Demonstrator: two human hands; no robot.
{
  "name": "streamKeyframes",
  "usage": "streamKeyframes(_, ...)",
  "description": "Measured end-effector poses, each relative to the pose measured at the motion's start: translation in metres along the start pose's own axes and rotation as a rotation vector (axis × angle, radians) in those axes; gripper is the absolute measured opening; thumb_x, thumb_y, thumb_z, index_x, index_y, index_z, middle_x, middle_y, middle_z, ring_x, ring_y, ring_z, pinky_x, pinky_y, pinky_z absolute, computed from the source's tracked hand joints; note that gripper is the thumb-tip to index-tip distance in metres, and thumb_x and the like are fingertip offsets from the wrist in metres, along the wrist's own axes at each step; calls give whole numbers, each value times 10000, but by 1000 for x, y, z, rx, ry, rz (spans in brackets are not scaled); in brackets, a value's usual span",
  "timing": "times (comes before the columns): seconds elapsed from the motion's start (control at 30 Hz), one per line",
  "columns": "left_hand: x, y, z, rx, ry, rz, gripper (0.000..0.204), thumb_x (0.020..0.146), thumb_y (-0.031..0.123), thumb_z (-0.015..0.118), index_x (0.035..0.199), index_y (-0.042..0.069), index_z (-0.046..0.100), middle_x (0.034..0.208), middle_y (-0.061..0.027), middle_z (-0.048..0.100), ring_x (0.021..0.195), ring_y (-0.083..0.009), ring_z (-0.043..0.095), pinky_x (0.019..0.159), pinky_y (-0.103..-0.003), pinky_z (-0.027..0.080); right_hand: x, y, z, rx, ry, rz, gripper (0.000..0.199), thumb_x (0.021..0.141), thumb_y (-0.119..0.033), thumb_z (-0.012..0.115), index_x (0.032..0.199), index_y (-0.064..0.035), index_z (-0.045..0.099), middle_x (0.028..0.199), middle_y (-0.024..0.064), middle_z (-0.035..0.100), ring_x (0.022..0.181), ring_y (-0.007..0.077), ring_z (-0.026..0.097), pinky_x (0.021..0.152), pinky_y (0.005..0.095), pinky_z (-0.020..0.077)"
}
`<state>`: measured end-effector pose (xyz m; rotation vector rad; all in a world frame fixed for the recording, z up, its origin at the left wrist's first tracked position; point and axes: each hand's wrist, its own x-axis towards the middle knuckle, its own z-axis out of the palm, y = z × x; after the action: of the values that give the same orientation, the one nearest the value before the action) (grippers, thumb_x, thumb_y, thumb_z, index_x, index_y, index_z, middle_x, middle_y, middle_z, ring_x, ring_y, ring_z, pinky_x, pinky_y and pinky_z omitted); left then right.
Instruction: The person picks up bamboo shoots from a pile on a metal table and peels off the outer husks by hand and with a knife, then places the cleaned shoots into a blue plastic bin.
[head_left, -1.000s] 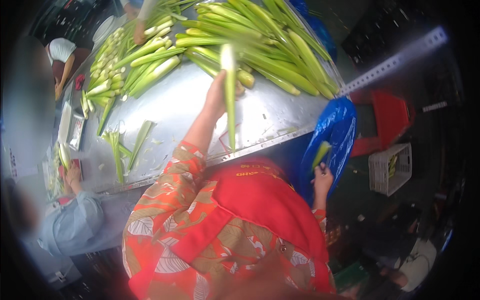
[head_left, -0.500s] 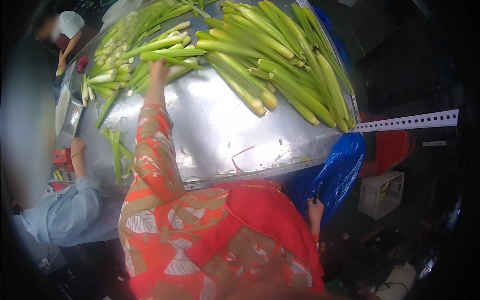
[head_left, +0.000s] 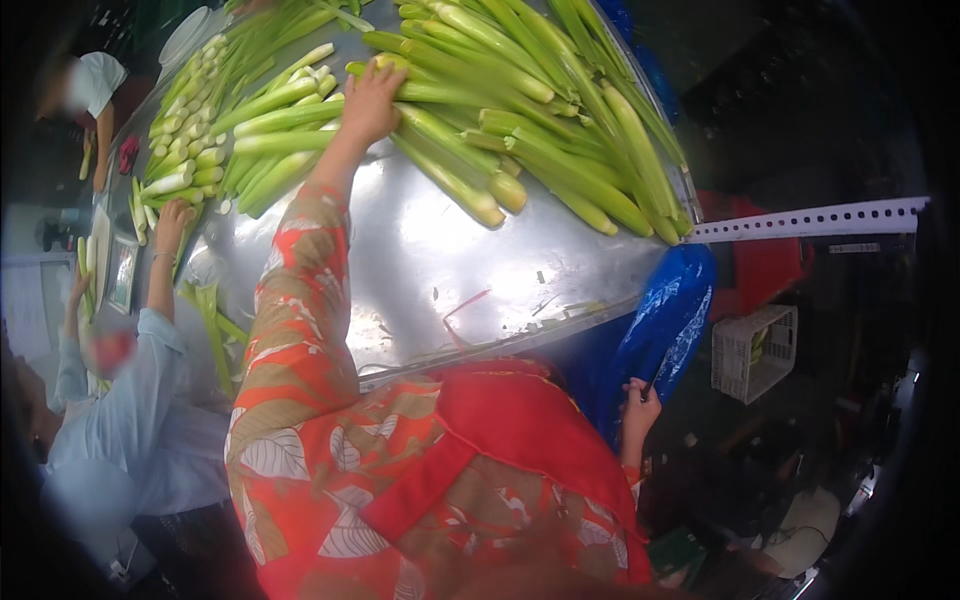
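My left hand [head_left: 371, 106] reaches over the table with its fingers spread, touching the left end of a heap of long green stalks [head_left: 570, 150] that look like water bamboo. Beside my wrist lie trimmed stalks [head_left: 285, 143] with paler, cut ends, stacked to the left. Low at my right side, my right hand [head_left: 641, 405] is closed round a small, thin knife [head_left: 655, 372], its blade pointing up toward a blue plastic sheet [head_left: 665, 320]. The fingers hide most of its handle.
The metal table [head_left: 410, 260] carries scraps and a red strip near its front edge. A perforated white rail [head_left: 815, 219] juts from its right corner. A grey crate [head_left: 755, 355] stands to the right. At left, a co-worker in a blue sleeve [head_left: 150, 360] handles stalks; another person stands farther off.
My left hand has let go of a stalk on the left stack and moved right to the heap. The blue-sleeved co-worker has reached forward to the stack. My right hand keeps the knife.
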<state>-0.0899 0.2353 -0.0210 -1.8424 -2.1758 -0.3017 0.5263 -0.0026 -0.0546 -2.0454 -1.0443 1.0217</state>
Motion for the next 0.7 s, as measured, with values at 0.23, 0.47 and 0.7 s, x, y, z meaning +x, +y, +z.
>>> streamKeyframes(0.23, 28, 1, -69, 51, -433, 16, 577, 649, 169, 744, 1195, 183, 557, 1157, -86, 526, 1092, -284, 552, 906, -456, 464, -6, -5, -4, 103, 3, -30, 170, 905, -114, 576, 1008, 3, 645, 800, 67, 672, 470, 60, 474, 420, 207, 369)
streamKeyframes(0.47, -18, 2, -210, 39, -342, -51, 433, 689, 313, 755, 1047, 101, 636, 947, -121, 651, 903, -296, 636, 762, -391, 497, 3, -17, -7, 262, -56, -55, 193, 901, -132, 599, 1025, 9, 645, 811, 69, 678, 472, 49, 478, 410, 197, 361)
streamKeyframes(0.7, -68, 120, -303, -538, -488, 441, 451, 662, 258, 812, 984, 24, 601, 886, -84, 610, 814, -233, 596, 731, -327, 462, 12, -113, 3, 595, -365, -248, 296, 911, -133, 588, 1139, 56, 596, 909, 127, 692, 482, 41, 486, 395, 177, 353)
